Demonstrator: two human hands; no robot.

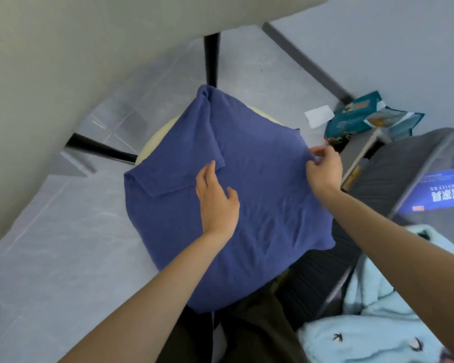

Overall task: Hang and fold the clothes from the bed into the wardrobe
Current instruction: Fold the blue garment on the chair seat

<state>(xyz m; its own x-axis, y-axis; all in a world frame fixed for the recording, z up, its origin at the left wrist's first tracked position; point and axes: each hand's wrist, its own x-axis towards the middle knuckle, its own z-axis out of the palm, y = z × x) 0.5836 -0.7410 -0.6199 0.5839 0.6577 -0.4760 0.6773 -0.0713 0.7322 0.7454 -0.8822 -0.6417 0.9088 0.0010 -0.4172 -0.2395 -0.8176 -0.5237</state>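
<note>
The blue garment (260,205) lies spread over a small round table (155,141), overhanging its near and right edges, with one sleeve folded inward. The left hand (216,203) rests open and flat on the cloth just beside that folded sleeve. The right hand (324,171) pinches the garment's right edge.

The table looks narrower than the garment, so a hard pull from the right could drag the whole piece off onto the floor (63,244). If the flat hand lifts too soon, the folded sleeve may flop open. A pinch this near the edge could also fold unevenly and bunch the fabric.
</note>
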